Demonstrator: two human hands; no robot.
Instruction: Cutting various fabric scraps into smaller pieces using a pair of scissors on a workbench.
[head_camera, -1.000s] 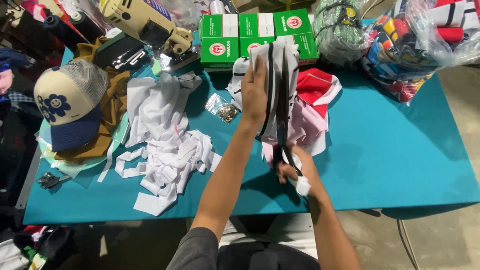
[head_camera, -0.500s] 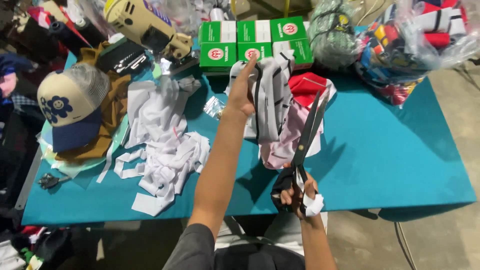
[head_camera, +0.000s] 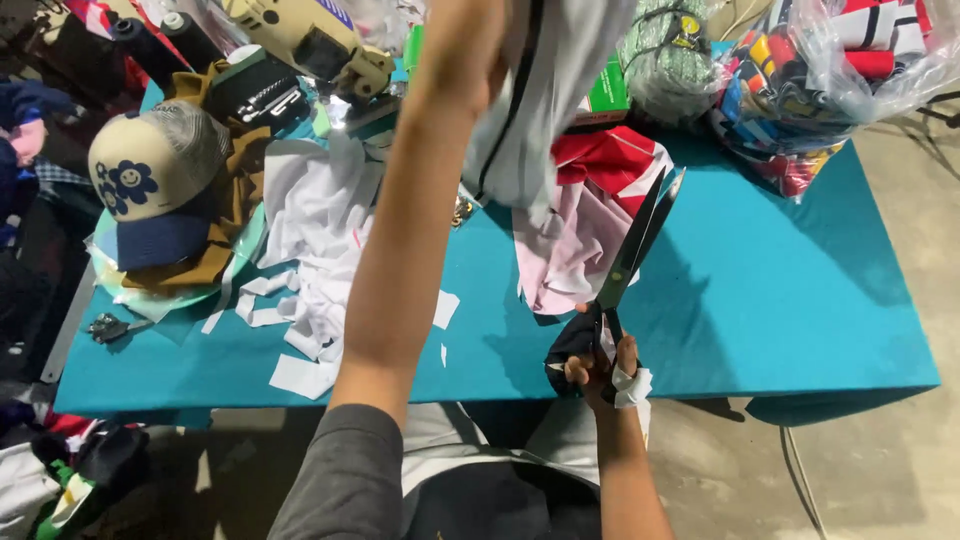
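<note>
My left hand (head_camera: 470, 45) is raised high near the top of the view and grips a white piece of fabric with a black stripe (head_camera: 540, 110), which hangs down over the table. My right hand (head_camera: 600, 365), with a white wrap on one finger, holds large black-handled scissors (head_camera: 630, 255) near the table's front edge. The blades point up and away, slightly parted, just right of the hanging fabric and apart from it. Pink and red cloth (head_camera: 575, 235) lies on the teal table (head_camera: 800, 300) below.
A heap of white fabric scraps (head_camera: 315, 250) lies left of centre. A cream and navy cap (head_camera: 150, 180) rests on brown cloth at the left. A clear bag of colourful cloth (head_camera: 830, 80) sits at the back right, a cream power tool (head_camera: 300, 40) at the back.
My left hand has lifted the white fabric higher and closer to the camera. My right hand with the scissors has stayed near the front edge, blades now angled up beside the fabric.
</note>
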